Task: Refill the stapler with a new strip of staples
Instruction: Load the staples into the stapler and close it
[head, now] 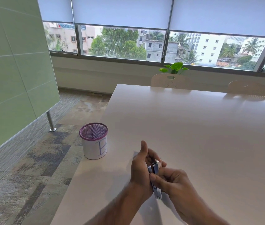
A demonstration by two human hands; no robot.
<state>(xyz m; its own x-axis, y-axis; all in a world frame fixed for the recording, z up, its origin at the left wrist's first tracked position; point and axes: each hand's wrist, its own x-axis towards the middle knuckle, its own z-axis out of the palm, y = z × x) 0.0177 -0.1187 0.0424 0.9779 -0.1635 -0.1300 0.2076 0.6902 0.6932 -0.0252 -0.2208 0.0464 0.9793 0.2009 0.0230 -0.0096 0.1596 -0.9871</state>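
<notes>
A small white and metal stapler (155,169) is held above the near part of the white table (193,127). My left hand (140,166) grips it from the left, fingers curled round its upper part and thumb pointing up. My right hand (172,180) pinches the stapler's metal middle with thumb and fingers from the right. The stapler's lower end (158,194) sticks out below both hands. A strip of staples cannot be made out. A white sheet of paper (136,154) lies on the table under the hands, mostly hidden.
A mesh pen cup (94,142) with a purple rim and a paper wrap marked "B" stands at the table's left edge. Two pale chairs (170,81) are at the far side. Carpet floor and a green glass board lie to the left.
</notes>
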